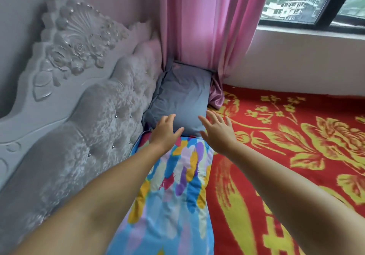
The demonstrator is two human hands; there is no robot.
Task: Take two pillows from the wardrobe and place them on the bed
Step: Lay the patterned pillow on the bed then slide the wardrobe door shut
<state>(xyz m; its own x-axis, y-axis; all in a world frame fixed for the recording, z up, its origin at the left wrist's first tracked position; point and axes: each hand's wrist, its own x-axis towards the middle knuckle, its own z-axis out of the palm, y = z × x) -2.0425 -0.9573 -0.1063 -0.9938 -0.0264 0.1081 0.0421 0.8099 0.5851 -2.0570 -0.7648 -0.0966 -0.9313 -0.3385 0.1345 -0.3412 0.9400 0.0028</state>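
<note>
Bed [296, 156]: covered by a red blanket with yellow floral pattern, set against a tufted grey headboard [88, 106] with carved rose ornament.
Grey pillow [183, 95]: lies in the far corner of the bed, against the headboard and beside the pink curtain [207, 27].
Multicoloured pillow [173, 191]: lies along the headboard, nearer the person, its far end touching the grey pillow.
Left hand [165, 133]: empty, fingers apart, over the seam between the two pillows.
Right hand [218, 131]: empty, fingers spread wide, at the grey pillow's near right corner.
Window [316, 2]: upper right, buildings outside.
</note>
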